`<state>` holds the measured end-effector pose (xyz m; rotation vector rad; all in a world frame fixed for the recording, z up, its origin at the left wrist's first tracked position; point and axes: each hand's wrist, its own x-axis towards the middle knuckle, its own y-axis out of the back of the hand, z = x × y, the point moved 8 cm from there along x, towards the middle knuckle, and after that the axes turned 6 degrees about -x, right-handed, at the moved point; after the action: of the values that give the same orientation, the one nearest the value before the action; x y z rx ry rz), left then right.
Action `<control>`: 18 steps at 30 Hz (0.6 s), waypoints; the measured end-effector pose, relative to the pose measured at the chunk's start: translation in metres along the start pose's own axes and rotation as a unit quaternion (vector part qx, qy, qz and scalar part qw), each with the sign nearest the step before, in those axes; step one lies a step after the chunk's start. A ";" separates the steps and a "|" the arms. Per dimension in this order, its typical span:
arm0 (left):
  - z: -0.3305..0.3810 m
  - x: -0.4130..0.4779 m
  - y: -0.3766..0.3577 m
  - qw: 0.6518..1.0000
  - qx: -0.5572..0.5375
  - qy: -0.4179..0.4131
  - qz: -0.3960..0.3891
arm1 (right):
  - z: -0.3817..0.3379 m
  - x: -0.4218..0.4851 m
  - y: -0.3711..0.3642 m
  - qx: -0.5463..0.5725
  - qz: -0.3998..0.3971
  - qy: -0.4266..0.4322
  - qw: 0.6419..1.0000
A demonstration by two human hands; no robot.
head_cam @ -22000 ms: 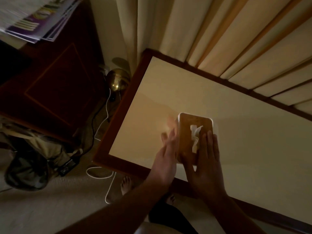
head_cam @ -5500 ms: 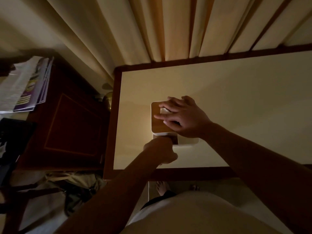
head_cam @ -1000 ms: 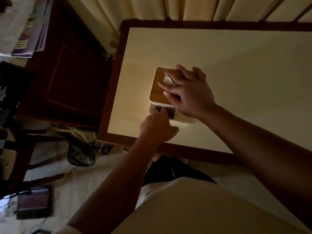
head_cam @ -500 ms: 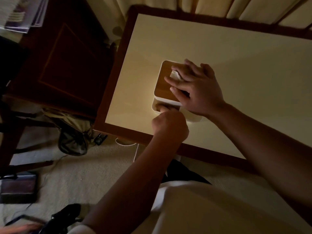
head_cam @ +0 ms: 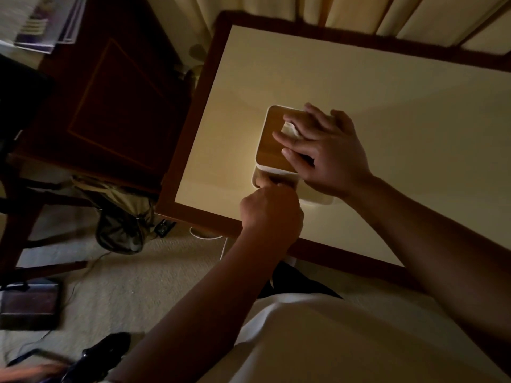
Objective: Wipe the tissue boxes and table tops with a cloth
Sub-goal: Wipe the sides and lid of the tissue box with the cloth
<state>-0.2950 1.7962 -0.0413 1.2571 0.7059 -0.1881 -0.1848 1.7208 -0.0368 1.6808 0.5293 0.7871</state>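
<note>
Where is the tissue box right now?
Head view: the tissue box sits on the cream table near its left front corner, under the right hand, with the left hand at its near side.

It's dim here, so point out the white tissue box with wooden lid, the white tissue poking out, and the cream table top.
White tissue box (head_cam: 269,146): head view, wooden lid.
White tissue (head_cam: 288,129): head view, its exposed fold.
Cream table top (head_cam: 304,73): head view, bare far area.

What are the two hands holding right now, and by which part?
The right hand lies flat on the tissue box lid, gripping nothing. The left hand is curled at the box's near side; anything inside it is hidden.
</note>
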 end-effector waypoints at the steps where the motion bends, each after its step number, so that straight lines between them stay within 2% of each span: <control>1: 0.000 0.005 -0.002 1.000 -0.007 0.000 -0.006 | -0.001 0.000 0.000 -0.002 0.001 0.001 1.000; 7: 0.002 0.032 -0.015 0.997 -0.048 -0.017 -0.062 | -0.001 0.001 -0.001 -0.010 0.019 0.013 1.000; 14: -0.004 0.040 -0.020 0.986 -0.118 -0.062 -0.096 | -0.003 0.003 0.001 -0.022 0.048 0.008 0.999; 18: -0.014 0.035 -0.014 0.981 -0.146 -0.078 -0.098 | -0.005 0.001 0.003 -0.011 0.035 -0.002 0.999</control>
<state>-0.2799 1.8125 -0.0753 0.8820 0.6932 -0.3304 -0.1877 1.7237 -0.0334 1.6873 0.4587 0.8375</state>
